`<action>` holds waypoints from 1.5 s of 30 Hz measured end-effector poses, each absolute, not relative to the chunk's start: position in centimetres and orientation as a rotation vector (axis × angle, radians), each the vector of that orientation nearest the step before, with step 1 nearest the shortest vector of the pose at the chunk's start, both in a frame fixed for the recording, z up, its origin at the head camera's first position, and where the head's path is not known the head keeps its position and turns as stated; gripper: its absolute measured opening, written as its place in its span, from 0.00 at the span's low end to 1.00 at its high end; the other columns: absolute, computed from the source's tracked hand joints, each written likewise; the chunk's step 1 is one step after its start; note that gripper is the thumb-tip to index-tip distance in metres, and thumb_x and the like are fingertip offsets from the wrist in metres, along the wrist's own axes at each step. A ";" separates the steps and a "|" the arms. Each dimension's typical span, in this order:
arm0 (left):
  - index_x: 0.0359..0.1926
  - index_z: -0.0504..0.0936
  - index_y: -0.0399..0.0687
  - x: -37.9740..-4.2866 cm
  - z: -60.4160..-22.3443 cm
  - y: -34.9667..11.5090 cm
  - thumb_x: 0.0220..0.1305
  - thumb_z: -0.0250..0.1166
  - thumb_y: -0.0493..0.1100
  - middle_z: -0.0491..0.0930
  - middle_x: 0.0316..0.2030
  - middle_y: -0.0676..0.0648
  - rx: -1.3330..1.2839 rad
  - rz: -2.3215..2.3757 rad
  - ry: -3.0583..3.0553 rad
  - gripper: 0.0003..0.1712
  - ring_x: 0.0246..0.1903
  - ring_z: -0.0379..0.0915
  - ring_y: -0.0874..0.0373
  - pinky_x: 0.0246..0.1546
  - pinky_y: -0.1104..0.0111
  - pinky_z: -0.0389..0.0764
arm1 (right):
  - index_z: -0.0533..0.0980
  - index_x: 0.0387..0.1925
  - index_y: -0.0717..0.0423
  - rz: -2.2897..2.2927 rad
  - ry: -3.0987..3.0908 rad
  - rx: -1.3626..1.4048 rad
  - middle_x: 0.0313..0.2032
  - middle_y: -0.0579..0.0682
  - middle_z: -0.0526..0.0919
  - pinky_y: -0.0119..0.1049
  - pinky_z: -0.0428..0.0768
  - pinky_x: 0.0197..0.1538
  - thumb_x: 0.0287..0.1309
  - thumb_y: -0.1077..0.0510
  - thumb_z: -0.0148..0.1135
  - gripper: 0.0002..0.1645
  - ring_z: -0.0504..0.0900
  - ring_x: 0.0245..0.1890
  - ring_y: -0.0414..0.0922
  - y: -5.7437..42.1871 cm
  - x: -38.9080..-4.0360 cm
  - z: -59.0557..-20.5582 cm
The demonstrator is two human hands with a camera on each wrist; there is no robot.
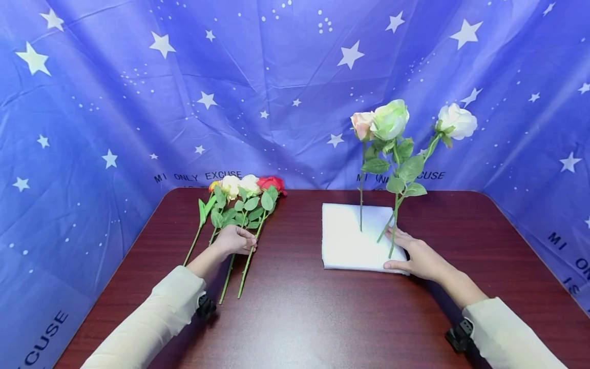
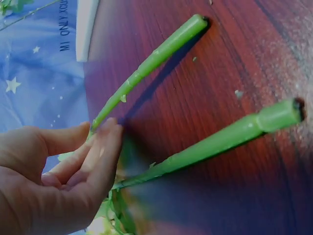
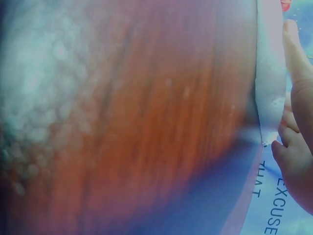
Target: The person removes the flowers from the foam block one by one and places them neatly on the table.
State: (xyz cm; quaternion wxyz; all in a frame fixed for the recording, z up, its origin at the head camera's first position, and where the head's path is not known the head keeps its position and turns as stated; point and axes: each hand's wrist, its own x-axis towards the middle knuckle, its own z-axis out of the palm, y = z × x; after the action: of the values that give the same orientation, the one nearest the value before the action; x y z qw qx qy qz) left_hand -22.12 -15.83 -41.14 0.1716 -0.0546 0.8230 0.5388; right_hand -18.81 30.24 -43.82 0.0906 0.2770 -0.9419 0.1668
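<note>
On the left, my left hand point(image 1: 234, 241) pinches the green stem of a red rose point(image 1: 271, 184) between thumb and fingers. The stem point(image 2: 146, 66) slants over the table with its shadow beside it in the left wrist view. A second stem point(image 2: 210, 147) lies below it, from the bunch with a white rose point(image 1: 249, 184) and a cream rose point(image 1: 231, 186). My right hand point(image 1: 421, 259) rests on the right edge of a white foam block point(image 1: 348, 246), fingers extended and thumb near the front corner. A pink rose point(image 1: 362, 125), a green-white rose point(image 1: 391, 119) and a white rose point(image 1: 456, 121) stand in the foam.
A yellow-orange flower point(image 1: 214, 185) with a green stem lies at the left of the bunch. The dark red wooden table point(image 1: 295, 307) reaches back to a blue star-patterned cloth point(image 1: 276, 92). The standing stems lean above my right hand.
</note>
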 end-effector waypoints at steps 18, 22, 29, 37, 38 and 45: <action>0.45 0.84 0.37 -22.8 -37.3 -14.4 0.61 0.64 0.42 0.87 0.39 0.40 0.174 1.025 2.998 0.16 0.43 0.82 0.46 0.48 0.56 0.82 | 0.72 0.61 0.63 0.450 -2.812 0.800 0.63 0.66 0.73 0.26 0.69 0.67 0.42 0.39 0.73 0.48 0.72 0.62 0.64 31.1 -17.9 -43.7; 0.49 0.83 0.38 -23.6 -37.0 -12.8 0.62 0.64 0.43 0.87 0.43 0.40 0.291 1.127 2.925 0.17 0.47 0.82 0.46 0.52 0.56 0.81 | 0.72 0.61 0.64 0.448 -2.801 0.814 0.62 0.66 0.73 0.06 0.51 0.64 0.43 0.39 0.73 0.48 0.73 0.61 0.64 31.4 -17.6 -43.7; 0.50 0.82 0.39 -24.8 -36.9 -9.0 0.62 0.64 0.43 0.86 0.46 0.40 0.358 1.370 2.762 0.18 0.47 0.82 0.48 0.52 0.60 0.83 | 0.73 0.60 0.63 0.418 -2.820 0.798 0.62 0.66 0.73 0.12 0.61 0.64 0.43 0.39 0.73 0.47 0.74 0.60 0.64 31.8 -16.8 -43.3; 0.49 0.84 0.41 -25.5 -37.6 -4.5 0.61 0.66 0.43 0.87 0.44 0.42 0.421 1.465 2.681 0.16 0.46 0.83 0.51 0.49 0.64 0.84 | 0.72 0.61 0.62 0.428 -2.862 0.772 0.63 0.65 0.73 0.36 0.73 0.66 0.43 0.39 0.73 0.47 0.72 0.61 0.65 32.0 -16.3 -43.1; 0.48 0.84 0.42 -25.6 -37.7 -3.9 0.61 0.66 0.43 0.87 0.44 0.42 0.434 1.481 2.668 0.16 0.46 0.83 0.51 0.49 0.66 0.84 | 0.72 0.61 0.62 0.433 -2.852 0.777 0.63 0.65 0.73 0.29 0.70 0.68 0.43 0.39 0.73 0.47 0.72 0.62 0.64 32.1 -16.3 -43.2; 0.49 0.83 0.41 -26.2 -38.0 0.0 0.61 0.66 0.44 0.87 0.44 0.42 0.520 1.595 2.543 0.17 0.45 0.84 0.52 0.44 0.73 0.84 | 0.74 0.59 0.62 0.463 -2.755 0.820 0.61 0.66 0.74 0.01 0.38 0.61 0.41 0.41 0.74 0.46 0.62 0.70 0.40 33.1 -15.7 -43.7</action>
State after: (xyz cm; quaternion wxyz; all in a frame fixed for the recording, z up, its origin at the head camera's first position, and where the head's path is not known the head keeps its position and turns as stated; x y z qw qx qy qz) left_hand -26.25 -0.04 -38.04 0.0474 0.1704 0.8338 0.5229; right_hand -15.68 33.12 -43.75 0.1147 0.2797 -0.9400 0.1581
